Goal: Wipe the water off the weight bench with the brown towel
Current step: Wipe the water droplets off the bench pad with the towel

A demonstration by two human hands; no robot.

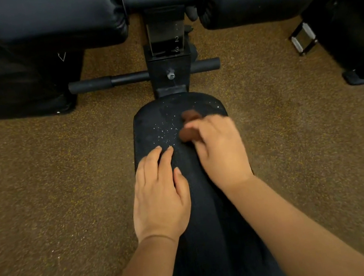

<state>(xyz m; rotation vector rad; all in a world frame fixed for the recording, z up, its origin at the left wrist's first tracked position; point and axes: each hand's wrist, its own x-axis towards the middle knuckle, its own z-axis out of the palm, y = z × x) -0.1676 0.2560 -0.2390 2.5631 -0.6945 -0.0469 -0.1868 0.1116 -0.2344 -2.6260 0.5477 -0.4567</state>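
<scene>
The black padded weight bench runs from the bottom of the view to its rounded far end. Small water droplets glisten on the pad near that end. My right hand is shut on the brown towel, which is bunched up and pokes out past my fingers onto the pad just right of the droplets. It looks blurred. My left hand lies flat on the left side of the pad, fingers apart, fingertips just short of the droplets.
Beyond the pad stand the bench's black metal post with numbered holes and a crossbar. Two large black foam rollers sit at the back. Black equipment stands at right. Brown speckled carpet lies on both sides.
</scene>
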